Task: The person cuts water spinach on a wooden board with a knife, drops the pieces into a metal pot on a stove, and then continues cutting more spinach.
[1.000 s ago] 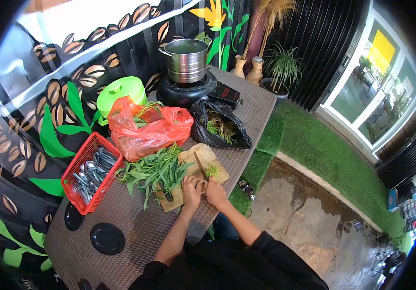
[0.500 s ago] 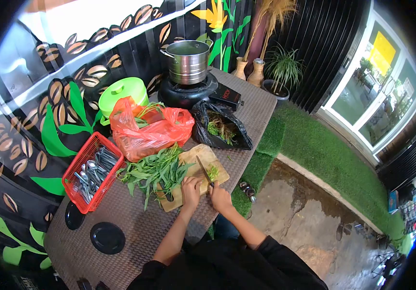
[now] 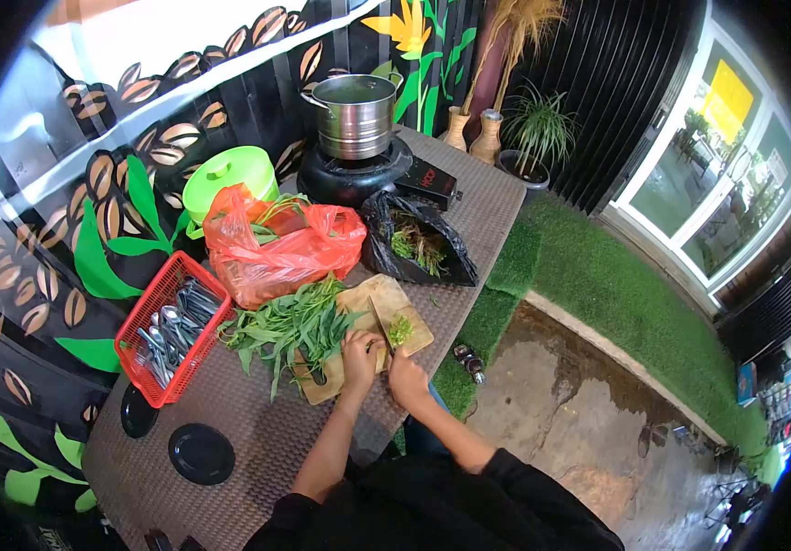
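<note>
A wooden cutting board [image 3: 402, 296] lies on the table in the head view, with a heap of long-leaved greens [image 3: 290, 323] over its left side. My left hand [image 3: 359, 356] is closed on the greens at their right end, its fingers curled on the board. My right hand [image 3: 407, 379] grips a kitchen knife [image 3: 378, 315]; its handle is hidden in my fist. The blade stands just right of my left fingertips, pointing away from me. Beside the blade sits a small pile of chopped green pieces [image 3: 401, 330].
Behind the board are a red plastic bag [image 3: 276, 253] and a black plastic bag [image 3: 418, 243] of trimmings. A steel pot [image 3: 355, 124] stands on a stove [image 3: 354, 179]. Left are a red cutlery basket [image 3: 175, 326], a green lidded pot [image 3: 230, 184] and a black plate [image 3: 201, 454].
My right hand and the knife have shifted slightly left and toward me. The chopped pile looks a little larger. My left hand stays on the greens.
</note>
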Demonstrator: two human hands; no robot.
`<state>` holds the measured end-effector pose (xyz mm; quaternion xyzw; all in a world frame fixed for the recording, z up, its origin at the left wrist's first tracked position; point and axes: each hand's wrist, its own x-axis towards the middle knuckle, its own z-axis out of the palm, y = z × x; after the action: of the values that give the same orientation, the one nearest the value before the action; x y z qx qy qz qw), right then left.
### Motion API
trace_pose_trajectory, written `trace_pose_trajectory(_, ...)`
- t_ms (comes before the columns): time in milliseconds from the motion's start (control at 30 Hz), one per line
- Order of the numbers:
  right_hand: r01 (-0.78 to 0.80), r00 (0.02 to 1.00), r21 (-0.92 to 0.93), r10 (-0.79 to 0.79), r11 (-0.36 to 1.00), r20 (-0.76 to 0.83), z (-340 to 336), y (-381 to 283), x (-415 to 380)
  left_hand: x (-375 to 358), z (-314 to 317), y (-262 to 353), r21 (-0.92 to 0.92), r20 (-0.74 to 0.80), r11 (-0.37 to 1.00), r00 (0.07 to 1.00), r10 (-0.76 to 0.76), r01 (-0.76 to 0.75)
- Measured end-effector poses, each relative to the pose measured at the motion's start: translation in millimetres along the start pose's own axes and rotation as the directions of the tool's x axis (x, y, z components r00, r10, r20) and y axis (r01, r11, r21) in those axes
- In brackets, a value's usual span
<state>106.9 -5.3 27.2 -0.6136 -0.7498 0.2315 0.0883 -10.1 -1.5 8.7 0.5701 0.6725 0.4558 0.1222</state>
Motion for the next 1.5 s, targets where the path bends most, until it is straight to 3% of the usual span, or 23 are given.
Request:
trace_pose_trajectory(233,0.057,0.998,0.077,-0.057,0.995,0.004,-10.5,0.8,8.7,-1.5,-4.4,7.4,0.001,-0.026,1.0,0.999,0.021,-0.021)
trace_pose_trajectory(300,-0.057,0.997,0.05,0.054,0.997,0.058,-7.1,-6.7,-1.0,-0.5,-4.2,6.4,0.001,-0.025,1.0,1.0,0.016,-0.016)
trace_pose_trajectory(400,-0.042,0.999,0.086,0.043,0.995,-0.007,-2.6,-11.3,11.4,-0.3,-0.6,1.1,-0.047,-0.042,0.999,0.999,0.015,-0.017)
trace_pose_trajectory(567,0.014,1.0,0.108,-0.016,0.994,0.016,-7.3,7.8,12.5,-6.8,-6.7,5.6,0.108,-0.023,0.986,0.991,0.131,-0.128)
trace_pose_trajectory(700,0.01,0.999,0.111,-0.015,0.994,0.047,-17.2,14.8,-5.4,-8.3,-6.9,-1.8,0.127,0.007,0.982,0.99,0.142,-0.142)
trace_pose_trajectory(767,0.008,0.998,0.103,-0.014,0.995,0.056,-21.2,14.4,-6.5,-3.6,-10.8,4.2,-0.105,0.078,0.992,0.995,-0.061,0.069)
trace_pose_trajectory(867,0.03,0.996,0.078,-0.036,0.996,0.076,-29.6,12.7,-3.9,-0.1,-10.0,0.7,-0.219,0.091,0.968,0.99,-0.103,0.121)
trace_pose_trajectory(900,0.053,0.994,0.059,-0.058,0.997,0.088,-31.7,13.1,-1.9,0.0,-8.4,-3.6,-0.219,0.093,0.968,0.99,-0.103,0.121)
trace_pose_trajectory(967,0.061,0.992,0.056,-0.067,0.997,0.11,-36.3,14.6,3.0,-1.1,-4.4,-11.9,-0.059,0.015,0.996,0.997,0.071,-0.07)
trace_pose_trajectory(1133,0.064,0.992,0.011,-0.065,0.998,0.108,-34.7,8.9,-6.9,-3.3,-3.4,-4.3,-0.061,-0.009,0.997,0.999,0.048,-0.048)
trace_pose_trajectory(1267,-0.034,0.996,0.01,0.033,0.999,0.083,-12.3,-2.1,-7.1,-2.8,-1.8,-7.4,-0.031,-0.015,0.997,0.998,0.068,-0.068)
trace_pose_trajectory(1367,0.034,0.999,0.071,-0.034,0.997,-0.001,-5.5,2.1,20.5,-3.3,-5.1,0.3,-0.018,-0.035,0.997,0.996,0.079,-0.08)
trace_pose_trajectory(1500,0.061,0.996,0.064,-0.065,0.996,0.064,-18.2,2.8,17.5,-4.1,-6.0,1.9,-0.023,-0.042,0.997,0.997,0.068,-0.069)
